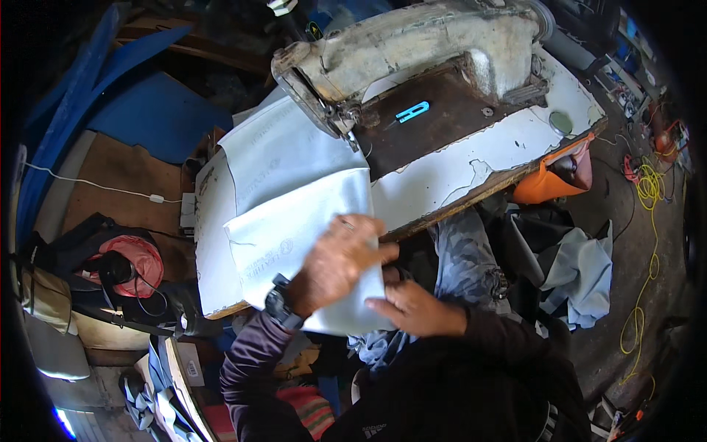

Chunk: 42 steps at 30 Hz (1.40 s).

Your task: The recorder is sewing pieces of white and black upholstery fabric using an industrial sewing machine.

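Observation:
A white sheet of fabric (276, 214) with faint printing lies on the table under an old, worn sewing machine (412, 44). It looks folded or layered, with one edge running across its middle. The machine's needle area stands just above the sheet's upper right edge. My left hand (339, 258), a dark watch on its wrist, rests over the sheet with fingers stretched to the right, slightly blurred. Beside it, my right hand (423, 308) has its thumb over the sheet's near right edge; its fingers seem closed around that edge, partly hidden.
A blue thread snipper (412, 111) lies on the machine bed, and a round tin (560, 122) on the white table (471, 166). An orange pouch (556, 180) hangs at the table's edge. Grey cloth pieces (578, 272) and yellow cord (649, 191) are at right; a bag (81, 269) sits left.

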Available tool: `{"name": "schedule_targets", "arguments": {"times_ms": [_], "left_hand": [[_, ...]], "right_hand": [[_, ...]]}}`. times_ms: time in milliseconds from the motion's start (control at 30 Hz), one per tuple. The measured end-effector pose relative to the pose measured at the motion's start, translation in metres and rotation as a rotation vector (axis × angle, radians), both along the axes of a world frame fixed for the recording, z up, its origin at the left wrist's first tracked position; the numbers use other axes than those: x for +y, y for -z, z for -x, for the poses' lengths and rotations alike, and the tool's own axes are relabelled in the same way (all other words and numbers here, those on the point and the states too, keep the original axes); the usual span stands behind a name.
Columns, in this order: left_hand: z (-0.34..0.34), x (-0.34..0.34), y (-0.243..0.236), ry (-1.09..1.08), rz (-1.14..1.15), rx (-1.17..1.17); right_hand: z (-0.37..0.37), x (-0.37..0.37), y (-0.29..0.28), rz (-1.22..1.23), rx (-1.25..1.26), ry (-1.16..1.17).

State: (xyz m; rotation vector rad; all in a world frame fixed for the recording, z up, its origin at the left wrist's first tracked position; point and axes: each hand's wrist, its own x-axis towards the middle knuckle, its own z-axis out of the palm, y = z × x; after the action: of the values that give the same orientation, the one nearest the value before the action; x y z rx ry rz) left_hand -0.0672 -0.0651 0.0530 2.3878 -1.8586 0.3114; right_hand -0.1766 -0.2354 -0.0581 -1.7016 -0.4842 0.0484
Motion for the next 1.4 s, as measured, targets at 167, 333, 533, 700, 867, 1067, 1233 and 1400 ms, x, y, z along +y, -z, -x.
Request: {"name": "schedule_targets", "arguments": {"times_ms": [167,333,533,700,867,1067,1233,1400], "left_hand": [[0.028,-0.013,-0.013,0.047,-0.006,0.130],[0.039,-0.012,-0.014,0.105,0.042,0.210],[0.018,-0.006,-0.009,0.169,0.242,0.253],[-0.073,-0.006,0.015,-0.467,0.467,0.064],[-0.114,0.007,0.054,-0.291,0.348,0.176],[-0.126,0.015,0.051,-0.124,0.308,0.148],[-0.134,0.019,0.045,-0.044,0.203,0.143],[-0.142,0.022,0.050,-0.029,0.184,0.134]], "right_hand": [[0.005,-0.044,-0.043,-0.082,-0.359,-0.064],[-0.077,-0.072,-0.036,0.547,-0.732,0.435],[-0.105,-0.044,-0.036,0.750,-1.033,0.269],[-0.066,-0.037,-0.052,1.150,-0.932,0.293],[-0.060,-0.024,-0.063,1.183,-0.814,0.193],[-0.071,0.001,-0.067,1.150,-0.797,0.170],[-0.073,0.003,-0.066,1.134,-0.779,0.178],[-0.076,0.002,-0.064,1.124,-0.760,0.190]]}}
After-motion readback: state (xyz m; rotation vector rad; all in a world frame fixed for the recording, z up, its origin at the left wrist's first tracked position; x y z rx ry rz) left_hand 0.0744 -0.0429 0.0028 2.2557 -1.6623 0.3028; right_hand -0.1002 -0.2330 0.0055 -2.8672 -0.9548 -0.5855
